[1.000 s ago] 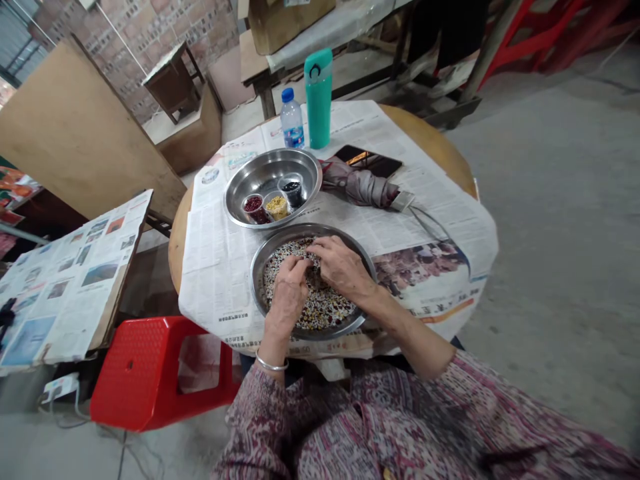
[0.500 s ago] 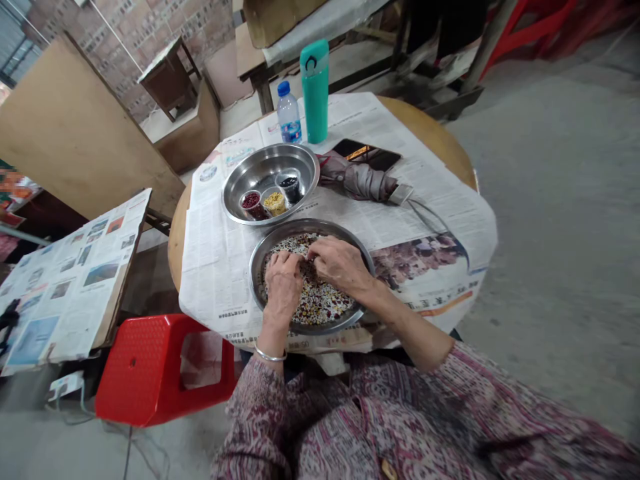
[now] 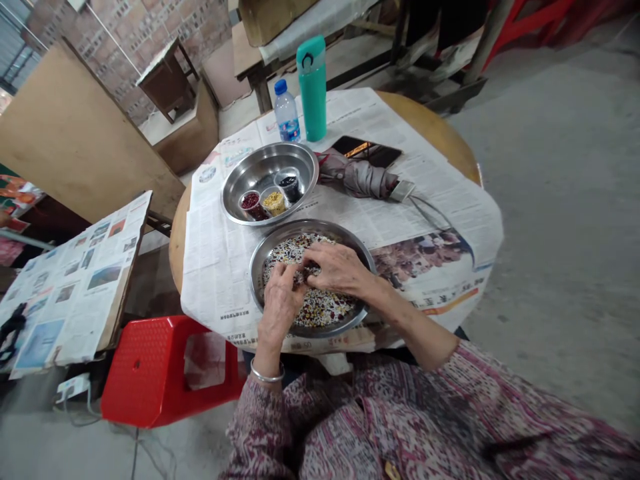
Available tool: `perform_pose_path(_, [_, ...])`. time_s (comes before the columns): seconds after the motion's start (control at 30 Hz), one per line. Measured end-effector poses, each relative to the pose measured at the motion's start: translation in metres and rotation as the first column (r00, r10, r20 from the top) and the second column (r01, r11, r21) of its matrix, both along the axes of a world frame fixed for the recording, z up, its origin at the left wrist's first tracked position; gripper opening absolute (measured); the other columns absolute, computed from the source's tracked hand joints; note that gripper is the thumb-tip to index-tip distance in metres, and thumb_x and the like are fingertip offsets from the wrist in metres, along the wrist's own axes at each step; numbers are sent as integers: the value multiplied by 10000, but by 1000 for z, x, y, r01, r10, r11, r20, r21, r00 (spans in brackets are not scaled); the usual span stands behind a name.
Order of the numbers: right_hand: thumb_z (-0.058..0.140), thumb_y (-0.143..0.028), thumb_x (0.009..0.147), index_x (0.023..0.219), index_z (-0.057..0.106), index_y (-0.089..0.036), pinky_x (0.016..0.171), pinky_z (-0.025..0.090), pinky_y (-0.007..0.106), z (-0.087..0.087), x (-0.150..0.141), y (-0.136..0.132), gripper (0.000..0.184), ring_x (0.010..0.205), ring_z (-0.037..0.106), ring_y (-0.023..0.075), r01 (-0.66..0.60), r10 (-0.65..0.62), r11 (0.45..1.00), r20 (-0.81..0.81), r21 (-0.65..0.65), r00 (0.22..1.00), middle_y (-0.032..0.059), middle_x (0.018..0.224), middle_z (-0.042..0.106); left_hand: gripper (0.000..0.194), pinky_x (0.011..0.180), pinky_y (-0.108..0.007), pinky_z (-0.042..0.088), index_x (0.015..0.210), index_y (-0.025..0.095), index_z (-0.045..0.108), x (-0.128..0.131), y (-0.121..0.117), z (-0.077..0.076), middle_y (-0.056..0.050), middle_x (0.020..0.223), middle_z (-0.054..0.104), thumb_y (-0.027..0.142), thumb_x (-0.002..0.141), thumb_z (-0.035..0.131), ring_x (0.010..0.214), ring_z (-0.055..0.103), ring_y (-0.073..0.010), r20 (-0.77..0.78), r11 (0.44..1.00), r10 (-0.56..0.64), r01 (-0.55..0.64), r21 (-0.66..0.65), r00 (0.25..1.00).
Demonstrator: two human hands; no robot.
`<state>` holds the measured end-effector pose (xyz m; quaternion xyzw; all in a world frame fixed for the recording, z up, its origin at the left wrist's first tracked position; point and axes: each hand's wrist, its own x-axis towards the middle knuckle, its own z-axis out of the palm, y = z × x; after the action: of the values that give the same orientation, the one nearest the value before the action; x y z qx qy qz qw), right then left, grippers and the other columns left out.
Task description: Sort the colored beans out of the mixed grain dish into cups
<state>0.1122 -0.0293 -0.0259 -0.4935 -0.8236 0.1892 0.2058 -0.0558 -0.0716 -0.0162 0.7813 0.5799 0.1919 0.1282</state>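
A steel basin (image 3: 345,235) sits near the front of the round table, filled with mixed white, yellow, dark red and black grains and beans (image 3: 323,308). Over its middle, my left hand (image 3: 283,295) has its fingers bent down towards the grains. Opposite it, my right hand (image 3: 336,268) is curled, fingertips close to those of the left. Whatever lies between the fingertips is too small and hidden to name. A second steel basin (image 3: 300,157) stands behind, holding clear cups of dark red beans (image 3: 253,205), yellow grains (image 3: 274,202) and black beans (image 3: 290,187).
Newspaper (image 3: 210,267) covers the table. Towards the back stand a water bottle (image 3: 287,113) and a teal flask (image 3: 313,90). A phone (image 3: 380,155) and a folded grey umbrella (image 3: 357,176) lie to the right. A red stool (image 3: 145,367) is at lower left.
My left hand has shifted slightly down, its fingers now turned more towards the right hand. The right hand has dropped a little and moved slightly nearer the left fingertips.
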Motion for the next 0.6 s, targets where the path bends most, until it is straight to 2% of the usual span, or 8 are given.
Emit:
perform_pose_path(0.07, [581,-176,812,937,686,-195,871,440,324,-2,1,0,165,1008,623,226,28,-28,1000,13,8,1000,76,1024,700,174,946,-323,536,1022,210,680,-1,3,-7,-30,976,641,76,940,605,946,634,-166,40,999,4,-6,47,999])
perform_pose_path(0.13, [510,-121,848,938,686,-191,830,440,314,-4,2,1,210,955,620,210,109,-109,994,1,24,994,76,1004,696,207,897,-315,541,962,197,693,-4,6,-13,-32,925,643,45,950,553,894,628,-166,56,993,65,-70,100,996])
perform_pose_path(0.23, [456,-61,853,951,696,-182,815,441,321,-6,4,3,286,952,605,219,255,-253,964,-31,81,967,95,1011,693,267,858,-320,544,967,195,702,-6,10,-18,-37,912,637,-1,923,526,871,620,-174,56,973,168,-175,153,984])
perform_pose_path(0.33, [467,-71,861,982,708,-180,817,445,329,-5,4,2,291,1027,589,241,312,-310,943,-37,113,950,109,1044,694,226,914,-344,543,1009,198,696,-5,10,-16,-51,970,638,33,926,567,951,621,-189,63,965,171,-180,189,983])
perform_pose_path(0.4, [482,-109,881,1000,713,-180,789,447,331,-5,2,1,269,1035,591,248,311,-312,945,-11,99,950,113,1060,698,155,977,-377,535,1084,199,686,-1,9,-12,-75,1078,635,154,939,653,1044,611,-210,41,973,112,-118,198,993])
perform_pose_path(0.5, [480,-103,876,997,720,-182,752,442,321,-5,1,1,279,984,615,236,312,-314,948,17,63,949,107,1046,715,340,1054,-421,510,1158,214,683,5,7,-6,-83,1197,620,374,875,782,1145,575,-246,-44,985,-90,96,144,995])
perform_pose_path(0.6, [450,-57,859,1012,726,-180,767,451,306,-8,3,4,339,907,634,208,314,-313,949,-33,33,949,88,1004,735,374,1077,-430,500,1152,235,707,7,6,-4,-65,1219,626,447,855,789,1169,556,-253,-88,962,-250,258,95,964])
